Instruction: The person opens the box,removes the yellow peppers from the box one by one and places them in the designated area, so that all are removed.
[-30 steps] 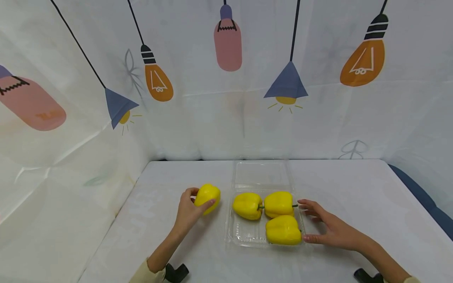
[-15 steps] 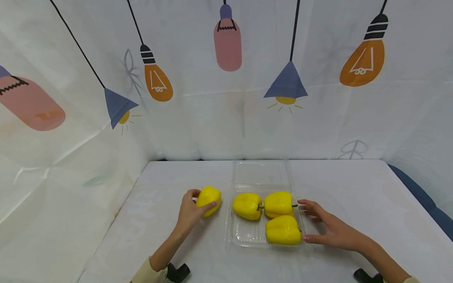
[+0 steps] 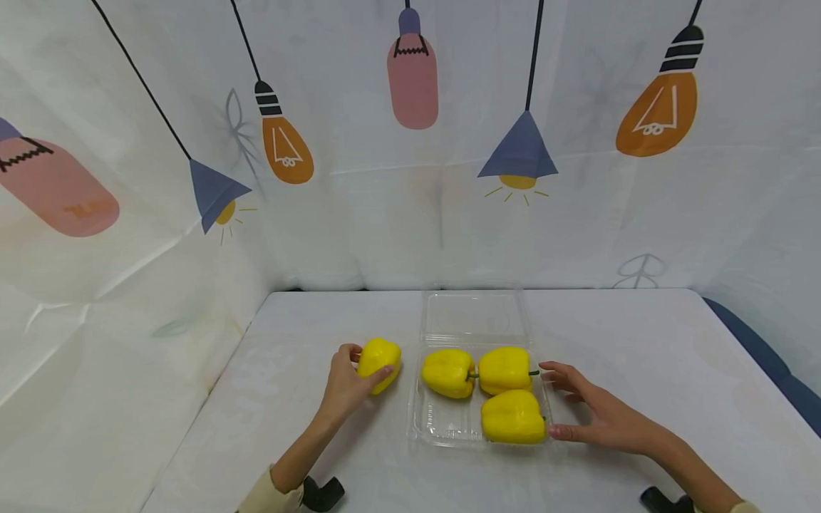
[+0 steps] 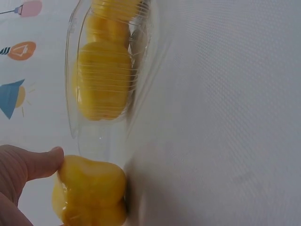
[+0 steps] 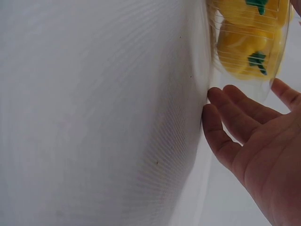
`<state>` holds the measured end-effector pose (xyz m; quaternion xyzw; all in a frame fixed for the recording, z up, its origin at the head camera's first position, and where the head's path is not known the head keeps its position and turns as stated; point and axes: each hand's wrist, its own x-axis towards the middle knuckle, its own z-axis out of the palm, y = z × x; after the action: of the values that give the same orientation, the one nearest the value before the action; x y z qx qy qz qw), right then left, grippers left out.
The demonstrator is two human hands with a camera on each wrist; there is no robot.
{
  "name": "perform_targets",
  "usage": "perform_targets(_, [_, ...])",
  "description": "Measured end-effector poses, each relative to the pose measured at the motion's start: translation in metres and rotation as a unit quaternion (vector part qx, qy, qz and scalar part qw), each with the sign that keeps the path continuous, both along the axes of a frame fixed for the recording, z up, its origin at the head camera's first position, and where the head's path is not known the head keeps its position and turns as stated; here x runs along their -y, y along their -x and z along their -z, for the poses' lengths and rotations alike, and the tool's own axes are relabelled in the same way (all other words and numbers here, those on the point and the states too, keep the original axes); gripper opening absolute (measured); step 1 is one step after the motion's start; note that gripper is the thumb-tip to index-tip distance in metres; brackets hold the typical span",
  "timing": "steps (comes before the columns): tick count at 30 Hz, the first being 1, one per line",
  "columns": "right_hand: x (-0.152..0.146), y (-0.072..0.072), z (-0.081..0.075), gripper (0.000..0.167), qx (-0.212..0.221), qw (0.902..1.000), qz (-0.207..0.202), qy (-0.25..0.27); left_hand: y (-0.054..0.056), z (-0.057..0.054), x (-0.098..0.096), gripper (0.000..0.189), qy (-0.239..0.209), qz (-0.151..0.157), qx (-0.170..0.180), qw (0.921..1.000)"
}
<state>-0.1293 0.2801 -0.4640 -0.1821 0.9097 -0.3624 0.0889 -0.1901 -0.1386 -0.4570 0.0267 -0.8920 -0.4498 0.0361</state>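
Observation:
My left hand (image 3: pixel 346 385) holds a yellow bell pepper (image 3: pixel 380 365) between thumb and fingers, left of a clear plastic clamshell box (image 3: pixel 442 427). In the left wrist view this pepper (image 4: pixel 94 190) sits at the white tabletop, a shadow beside it, the thumb on its near side. Three more yellow peppers lie in the box: one at back left (image 3: pixel 447 373), one at back right (image 3: pixel 505 370) and one at front right (image 3: pixel 513 417). At the box's right side, my right hand (image 3: pixel 596 417) has its fingers spread, with fingertips at the rim; firm contact cannot be made out.
The box's lid (image 3: pixel 474 313) lies folded back towards the rear edge of the white table (image 3: pixel 616 342). Behind and to the left hangs a white sheet (image 3: pixel 359 228) printed with lamps. Something dark blue (image 3: pixel 757 349) stands beyond the table's right edge.
My left hand has shifted slightly right and down with the pepper, mostly in the first half second. The right hand, the box and its peppers have stayed in place.

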Motion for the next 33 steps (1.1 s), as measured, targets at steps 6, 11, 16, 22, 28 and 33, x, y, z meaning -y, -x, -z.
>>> perform_targets(6, [-0.001,0.001,0.002,0.091,0.003,1.0000,-0.002,0.007,0.000,0.001,0.001,0.073,0.007,0.006,0.003,1.0000])
perform_targets(11, [-0.002,0.001,0.003,0.091,0.002,0.9999,-0.004,0.013,0.000,0.001,0.001,0.072,0.012,0.013,0.008,0.9998])
perform_targets(16, [-0.002,0.001,0.002,0.091,0.002,0.9999,-0.003,0.012,-0.001,-0.001,0.001,0.071,0.013,0.017,0.008,0.9997])
perform_targets(22, [-0.001,0.002,0.001,0.091,0.004,0.9999,-0.003,0.012,-0.003,-0.005,0.004,0.072,0.016,0.025,0.000,0.9996])
perform_targets(28, [-0.001,0.002,0.001,0.091,0.005,0.9999,-0.003,0.012,-0.006,-0.007,0.004,0.069,0.034,0.015,-0.020,0.9991])
perform_targets(33, [0.000,0.002,0.001,0.091,0.005,1.0000,-0.002,0.008,-0.009,-0.011,0.003,0.066,0.044,0.009,-0.036,0.9983])
